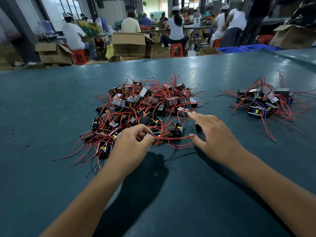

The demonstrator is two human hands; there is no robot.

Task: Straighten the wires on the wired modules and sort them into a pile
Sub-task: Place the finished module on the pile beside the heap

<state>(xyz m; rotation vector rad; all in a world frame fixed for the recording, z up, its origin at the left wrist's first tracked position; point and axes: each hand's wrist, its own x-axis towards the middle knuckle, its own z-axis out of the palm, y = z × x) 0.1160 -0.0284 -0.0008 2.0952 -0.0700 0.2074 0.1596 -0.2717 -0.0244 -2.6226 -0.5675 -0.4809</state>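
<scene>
At the near edge of the tangled module heap [145,106], the left hand [131,147] curls its fingers round a small wired module (mostly hidden by the fingers). Red wires [172,138] run from it rightward to the right hand [213,134], whose thumb and a finger pinch their ends, forefinger extended toward the heap. Well right of the heap lies the sorted pile [263,103].

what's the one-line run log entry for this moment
left hand: pinches red wires | right hand: pinches their far end | big pile: tangled | sorted pile: right on table
</scene>
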